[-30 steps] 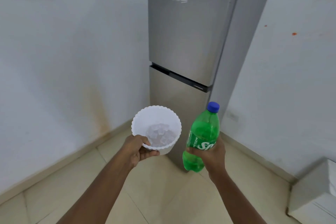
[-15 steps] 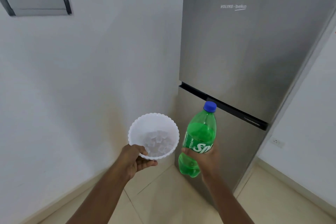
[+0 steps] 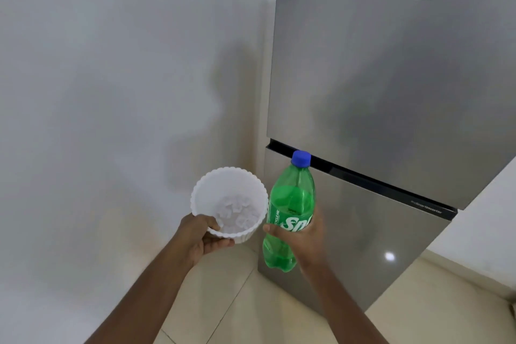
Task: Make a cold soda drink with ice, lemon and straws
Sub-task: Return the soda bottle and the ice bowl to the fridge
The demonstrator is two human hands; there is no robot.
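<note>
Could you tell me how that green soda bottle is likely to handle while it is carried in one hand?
The green soda bottle looks nearly full, so probably heavy for its size. Its smooth plastic could be slippery, so the right hand wrapping its label is sensible. The blue cap is on, so a spill seems unlikely.

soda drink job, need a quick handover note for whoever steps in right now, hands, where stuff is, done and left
Left hand: holds the white scalloped bowl by its near rim, thumb inside; ice cubes lie in the bottom.
Right hand: fingers wrapped round the label of the green soda bottle, upright, blue cap on.
Both are carried in the air in front of the silver fridge, whose doors are closed.
Done: ice and soda in hand.
Left: no glass, lemon or straws in view; find them, add ice, pour soda, add lemon and straws.
</note>
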